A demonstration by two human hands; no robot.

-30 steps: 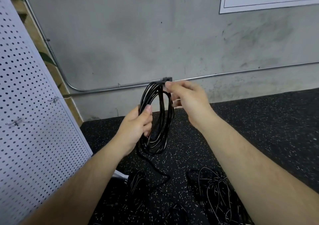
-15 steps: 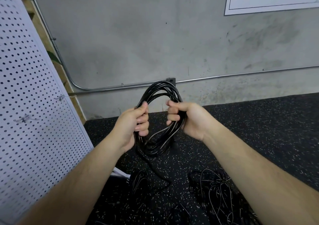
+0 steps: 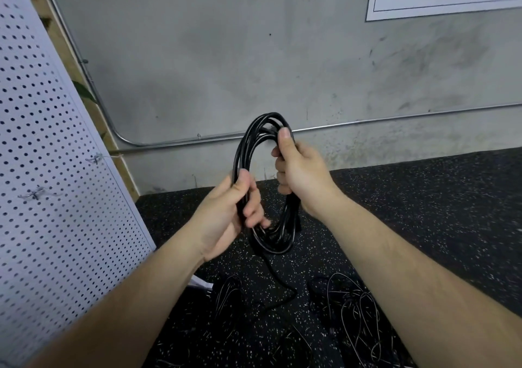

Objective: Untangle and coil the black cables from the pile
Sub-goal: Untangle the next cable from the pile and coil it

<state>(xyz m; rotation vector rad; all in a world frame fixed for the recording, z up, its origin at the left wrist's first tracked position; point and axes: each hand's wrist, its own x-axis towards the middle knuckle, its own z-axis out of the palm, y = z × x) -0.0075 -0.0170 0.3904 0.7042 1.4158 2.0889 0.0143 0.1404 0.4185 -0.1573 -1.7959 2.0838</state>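
Both hands are up with a coil of black cable [image 3: 243, 153] held upright between them, in front of the grey wall and well above the floor [image 3: 423, 212]. The left hand [image 3: 226, 215] has its fingers [image 3: 251, 206] curled round the left side of the loops, thumb pressed on top. The right hand [image 3: 303, 181] grips the right side the same way, fingers [image 3: 279, 167] wrapped round the strands and thumb pointing up near the top of the loop. Nothing is spread; both are proper fist grips on the bundle.

The bit that worries me: a loose tail [image 3: 282, 283] drops from the bottom of the coil to the floor, down by the pile [image 3: 353, 314] of thinner tangled cables lying there. I can't tell if it's free or hooked into that mess. If it's hooked, I reckon pulling up the next loop drags the whole tangle along or yanks a knot tighter.

Other thing, the loops look uneven, some hanging lower than others. My guess is that if either hand lets go to fetch more cable, a one-handed grip may let the slack turns slide out and the coil flops open. There's also what might be a plug end dangling at the lower right of the coil, too dark to be sure, and that could snag a strand on the way round.
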